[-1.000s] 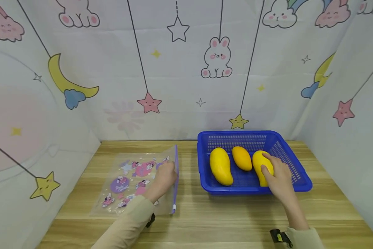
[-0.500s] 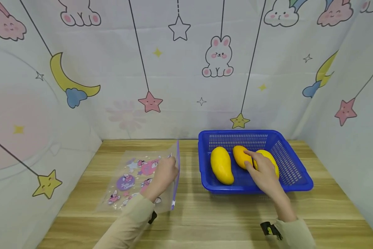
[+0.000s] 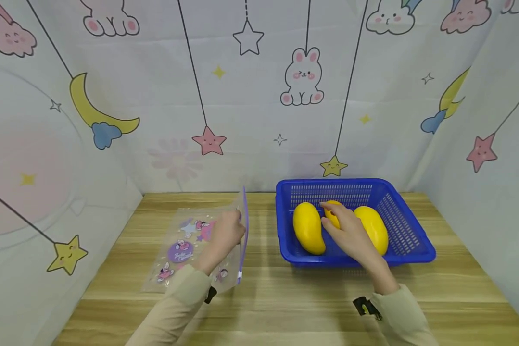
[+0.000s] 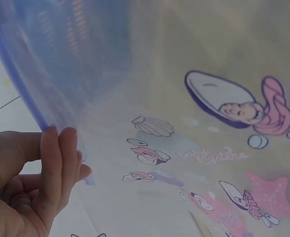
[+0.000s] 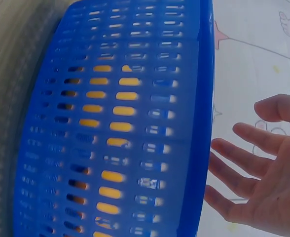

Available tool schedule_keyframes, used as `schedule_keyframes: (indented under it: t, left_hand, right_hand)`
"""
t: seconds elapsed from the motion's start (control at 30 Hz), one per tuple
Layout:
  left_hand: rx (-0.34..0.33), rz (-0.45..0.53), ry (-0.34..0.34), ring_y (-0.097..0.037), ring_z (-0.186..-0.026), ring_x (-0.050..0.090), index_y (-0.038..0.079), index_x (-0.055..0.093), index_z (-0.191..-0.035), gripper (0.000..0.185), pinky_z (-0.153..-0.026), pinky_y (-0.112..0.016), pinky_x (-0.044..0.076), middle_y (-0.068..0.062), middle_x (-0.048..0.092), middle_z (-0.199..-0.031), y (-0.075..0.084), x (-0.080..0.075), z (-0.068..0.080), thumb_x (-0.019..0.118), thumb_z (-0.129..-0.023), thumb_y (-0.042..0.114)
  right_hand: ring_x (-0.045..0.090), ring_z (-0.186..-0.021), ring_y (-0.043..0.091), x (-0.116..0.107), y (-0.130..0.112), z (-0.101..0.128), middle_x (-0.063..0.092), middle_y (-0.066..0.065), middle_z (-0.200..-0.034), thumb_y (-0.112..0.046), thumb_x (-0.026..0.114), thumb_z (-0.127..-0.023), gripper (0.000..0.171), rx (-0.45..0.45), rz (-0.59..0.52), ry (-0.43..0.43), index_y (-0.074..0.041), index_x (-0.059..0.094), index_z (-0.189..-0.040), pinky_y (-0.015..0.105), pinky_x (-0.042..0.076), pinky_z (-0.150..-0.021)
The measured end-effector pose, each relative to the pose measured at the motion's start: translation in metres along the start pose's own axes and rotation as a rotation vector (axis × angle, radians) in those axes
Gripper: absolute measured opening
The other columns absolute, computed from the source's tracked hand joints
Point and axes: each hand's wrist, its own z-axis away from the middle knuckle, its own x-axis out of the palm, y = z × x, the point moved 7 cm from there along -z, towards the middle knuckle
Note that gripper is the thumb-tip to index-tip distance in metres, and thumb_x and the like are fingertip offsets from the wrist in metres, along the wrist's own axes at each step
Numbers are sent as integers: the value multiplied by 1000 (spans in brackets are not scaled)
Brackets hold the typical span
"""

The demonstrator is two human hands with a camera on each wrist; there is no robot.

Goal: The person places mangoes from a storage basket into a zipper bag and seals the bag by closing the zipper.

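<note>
A clear zip bag (image 3: 185, 247) printed with pink cartoon figures lies on the wooden table at the left. My left hand (image 3: 229, 230) pinches its purple zip edge (image 3: 243, 230) and holds that edge raised. In the left wrist view the fingers (image 4: 56, 163) curl round the bag (image 4: 194, 123) at its blue edge. A blue slotted basket (image 3: 354, 262) at the right holds three yellow mangoes. My right hand (image 3: 339, 223) reaches over the middle mango (image 3: 331, 217), between the left mango (image 3: 308, 228) and the right mango (image 3: 373, 228). In the right wrist view this hand (image 5: 253, 163) has spread, straight fingers beside the basket wall (image 5: 135, 123).
Fabric walls with cartoon moons, stars and rabbits close in the table on the left, back and right. Bare wood lies in front of the basket and between bag and basket (image 3: 261, 230).
My right hand has moved left, off the right mango and onto the middle one. The left hand has lifted the bag's zip edge a little higher.
</note>
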Motion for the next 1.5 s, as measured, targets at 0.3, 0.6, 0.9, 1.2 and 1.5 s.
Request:
schedule_keyframes:
  t: [0.3, 0.6, 0.9, 1.2, 1.5]
  left_hand:
    - [41, -51, 47, -12, -35, 51, 3, 53, -63, 17, -33, -18, 36, -9, 60, -52, 9, -11, -2, 50, -71, -11]
    - [92, -86, 77, -9, -33, 41, 7, 47, -53, 27, -31, -16, 28, -7, 55, -45, 20, -18, -4, 48, -69, -15]
    - [120, -137, 111, -8, -34, 33, 10, 39, -52, 32, -31, -15, 23, -6, 49, -45, 30, -25, -3, 49, -68, -16]
    - [126, -191, 109, -10, -40, 32, 13, 32, -53, 38, -34, -16, 23, 1, 35, -48, 40, -30, -6, 54, -70, -14]
    - [116, -222, 112, -9, -42, 26, 15, 27, -54, 43, -35, -16, 19, 3, 27, -50, 47, -32, -7, 54, -70, -14]
  right_hand:
    - [54, -121, 33, 19, -24, -11, 56, 15, -136, -27, 50, -99, 45, -13, 10, -55, -10, 47, -141, 54, 46, -100]
    - [63, -107, 27, 35, -50, -21, 64, 13, -125, -24, 52, -98, 40, -25, -20, -54, -8, 54, -134, 46, 53, -93]
    - [66, -95, 20, 51, -74, -31, 68, 11, -118, -23, 56, -95, 42, 24, -81, -85, -6, 55, -134, 37, 57, -83]
    - [69, -92, 22, 69, -95, -41, 70, 12, -112, -24, 57, -94, 45, 6, -115, -164, -3, 54, -134, 33, 58, -75]
    - [55, -52, 14, 82, -105, -51, 71, 17, -109, -21, 54, -95, 47, 5, -149, -227, 0, 49, -138, 21, 41, -45]
